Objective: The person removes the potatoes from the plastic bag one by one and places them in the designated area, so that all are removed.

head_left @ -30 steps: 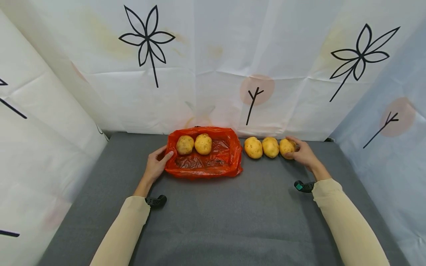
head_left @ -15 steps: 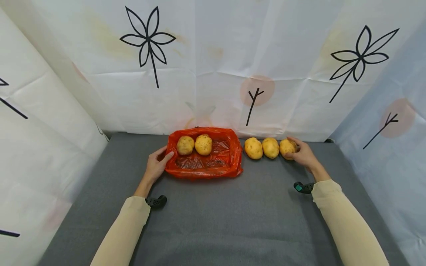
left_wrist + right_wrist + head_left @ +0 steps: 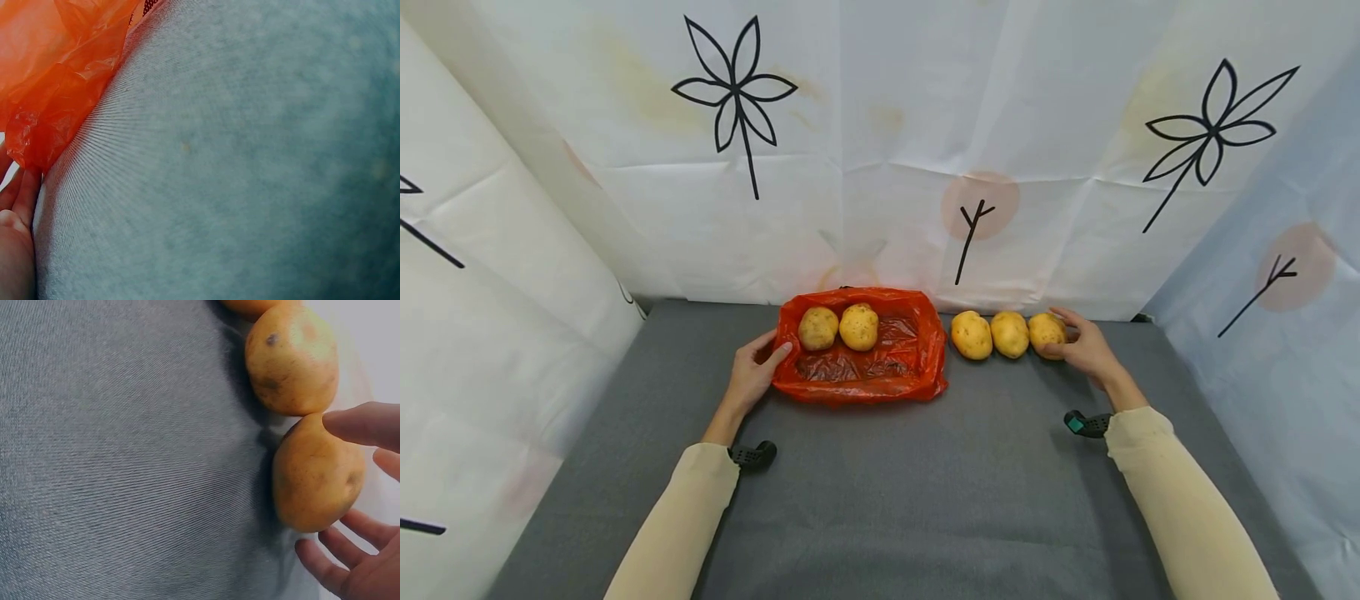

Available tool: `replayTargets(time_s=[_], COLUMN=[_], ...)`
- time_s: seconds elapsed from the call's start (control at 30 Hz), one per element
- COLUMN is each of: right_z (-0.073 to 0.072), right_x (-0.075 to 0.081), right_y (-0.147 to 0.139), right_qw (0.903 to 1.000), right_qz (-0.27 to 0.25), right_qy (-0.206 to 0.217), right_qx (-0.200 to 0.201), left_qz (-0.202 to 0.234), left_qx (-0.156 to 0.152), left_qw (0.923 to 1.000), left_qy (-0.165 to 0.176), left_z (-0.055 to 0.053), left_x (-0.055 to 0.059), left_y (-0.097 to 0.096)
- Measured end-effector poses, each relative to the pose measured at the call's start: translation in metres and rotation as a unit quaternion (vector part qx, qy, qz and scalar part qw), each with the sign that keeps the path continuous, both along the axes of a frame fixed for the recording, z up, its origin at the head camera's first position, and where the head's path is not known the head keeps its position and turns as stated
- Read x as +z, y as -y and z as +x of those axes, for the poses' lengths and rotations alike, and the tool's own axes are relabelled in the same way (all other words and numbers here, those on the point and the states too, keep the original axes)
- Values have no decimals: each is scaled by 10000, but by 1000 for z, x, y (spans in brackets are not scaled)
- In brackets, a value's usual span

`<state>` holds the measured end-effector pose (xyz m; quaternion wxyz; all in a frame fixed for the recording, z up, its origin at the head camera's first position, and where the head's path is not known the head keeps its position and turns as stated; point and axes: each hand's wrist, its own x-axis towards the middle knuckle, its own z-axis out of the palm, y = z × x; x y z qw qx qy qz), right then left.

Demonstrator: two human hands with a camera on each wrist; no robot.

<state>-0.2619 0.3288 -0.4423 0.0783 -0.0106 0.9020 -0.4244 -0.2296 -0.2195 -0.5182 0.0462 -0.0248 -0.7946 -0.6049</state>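
A tray lined with a crinkled red plastic bag (image 3: 917,386) sits at the back of the table, with two potatoes (image 3: 859,326) in its left part. My left hand (image 3: 750,369) holds the bag-covered left edge, thumb over the rim. In the left wrist view, that hand's fingers (image 3: 25,197) lie against the bag. Three potatoes stand in a row right of the tray. My right hand (image 3: 1086,350) is around the rightmost potato (image 3: 319,475), which rests on the table. In the right wrist view, its fingers are loosely spread, one tip touching the potato.
Grey cloth covers the table (image 3: 910,483). The other two potatoes of the row, the middle one (image 3: 1010,334) and the left one (image 3: 972,335), stand between the tray and my right hand. A white printed curtain (image 3: 887,167) rises right behind them.
My right hand has shifted very slightly to the right, its fingers a little looser about the rightmost potato. The left hand and the tray have stayed put.
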Motion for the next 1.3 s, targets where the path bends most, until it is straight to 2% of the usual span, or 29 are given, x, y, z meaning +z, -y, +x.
replayTargets(time_s=[0.17,0.23,0.4,0.43,0.57,0.77,1.3], right_z=[1,3,11,12,18,21,25], right_x=[8,13,26,29,39,48,54], right_y=[1,3,12,15,27,47,110], right_qw=[9994,9990,9971,9963,9926,9876,9764], right_qz=[234,311,337,343,291,-125,-1148], right_qy=[-243,-309,-662,-756,-1107,-1376,-1345], right_qx=[-1,12,171,217,412,748,1241], left_qz=[-12,3,47,32,-16,82,30], left_qx=[-9,-24,-33,-16,19,-22,-6], left_qw=[10000,10000,10000,10000,10000,9999,9999], left_qy=[-33,9,17,-24,-62,-91,-106], left_z=[1,2,1,-1,0,-1,0], left_x=[0,5,5,1,0,0,1], left_y=[0,-1,-2,-1,-1,-1,-1])
